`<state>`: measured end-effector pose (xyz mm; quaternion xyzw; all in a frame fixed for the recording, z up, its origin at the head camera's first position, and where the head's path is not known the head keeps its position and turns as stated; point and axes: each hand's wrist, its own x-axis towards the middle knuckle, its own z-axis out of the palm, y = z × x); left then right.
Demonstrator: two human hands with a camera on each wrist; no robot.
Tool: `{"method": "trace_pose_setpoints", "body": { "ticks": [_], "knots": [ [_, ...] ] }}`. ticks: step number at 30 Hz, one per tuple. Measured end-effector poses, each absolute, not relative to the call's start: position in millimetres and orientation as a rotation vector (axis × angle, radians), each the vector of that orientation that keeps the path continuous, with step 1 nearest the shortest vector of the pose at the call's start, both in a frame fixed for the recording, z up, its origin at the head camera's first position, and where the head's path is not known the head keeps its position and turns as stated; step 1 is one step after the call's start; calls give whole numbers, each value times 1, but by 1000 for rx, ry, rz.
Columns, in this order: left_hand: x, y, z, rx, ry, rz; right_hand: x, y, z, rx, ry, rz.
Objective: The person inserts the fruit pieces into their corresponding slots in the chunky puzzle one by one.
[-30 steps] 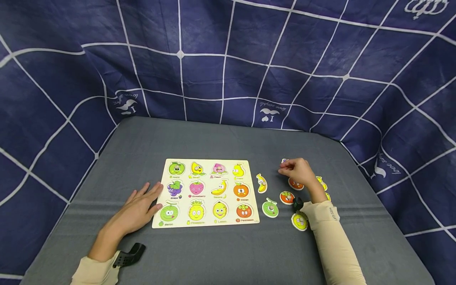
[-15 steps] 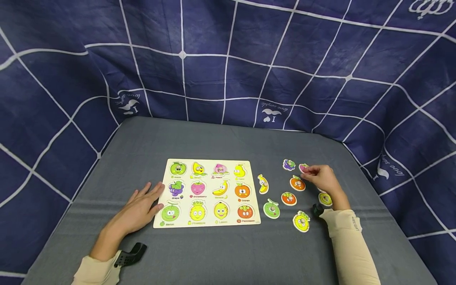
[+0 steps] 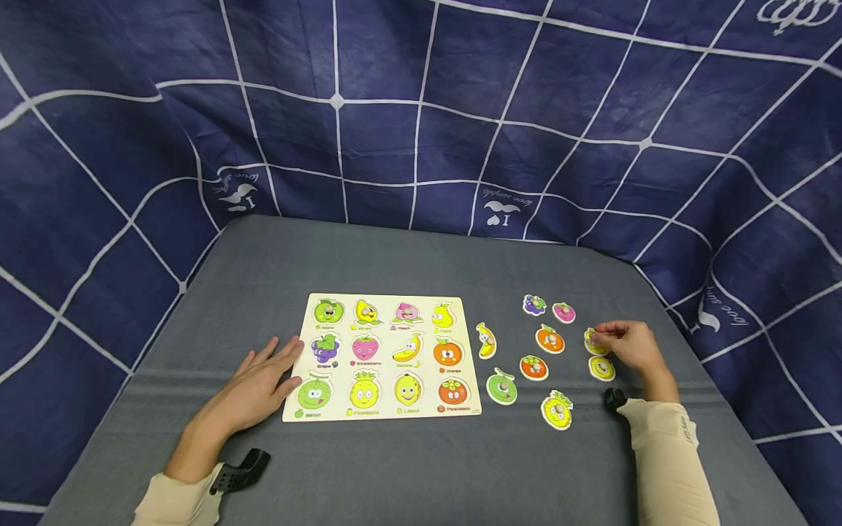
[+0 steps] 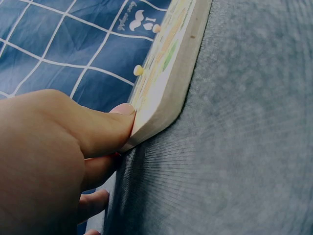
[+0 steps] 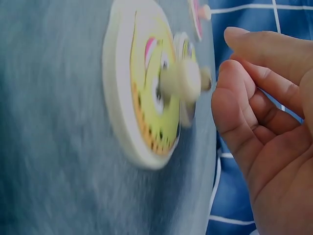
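Observation:
My left hand [image 3: 263, 383] lies with spread fingers along the left side of a wooden fruit puzzle board [image 3: 388, 427]. In the left wrist view its thumb touches the board's corner. The apple piece [image 3: 328, 312], mango piece [image 3: 365, 313] and peach piece [image 3: 406, 313] sit on the board with knobs showing. My right hand [image 3: 634, 343] is over a yellow puzzle piece [image 3: 590, 342], partly covered by the fingers. In the right wrist view, thumb and forefinger are bent and apart, beside the knobs. The round yellow lemon piece [image 3: 601, 368] lies just below.
Loose pieces lie right of the board: banana [image 3: 486, 340], melon [image 3: 502, 386], persimmon [image 3: 533, 367], orange [image 3: 549, 339], grape [image 3: 534, 305], strawberry [image 3: 563, 313] and pineapple [image 3: 557, 410]. A blue checked cloth [image 3: 368, 146] rises behind the grey table [image 3: 395, 256].
My right hand has moved rightward and toward me, from near the grape piece, past the strawberry piece, to the yellow pieces. The left hand has stayed at the board.

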<state>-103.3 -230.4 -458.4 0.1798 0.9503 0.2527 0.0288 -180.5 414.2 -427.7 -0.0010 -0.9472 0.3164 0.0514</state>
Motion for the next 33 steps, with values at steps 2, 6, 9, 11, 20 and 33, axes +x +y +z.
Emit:
{"method": "trace_pose_setpoints", "body": {
  "ticks": [2, 6, 9, 11, 20, 33],
  "knots": [
    [-103, -230, -458, 553, 2933, 776, -180, 420, -430, -6, -2884, 981],
    [-103, -230, -458, 546, 2932, 781, -181, 428, -434, -15, -2883, 1024],
    [-102, -231, -457, 544, 2929, 787, -182, 432, -437, -38, -2892, 1035],
    [-102, -230, -458, 547, 2930, 787, -182, 433, -439, -46, -2894, 1059],
    [-102, -229, -458, 546, 2933, 792, -176, 435, -440, 23, -2908, 1128],
    [-102, -227, -456, 540, 2943, 796, -176, 438, -441, 63, -2938, 1077]
  ]
}}
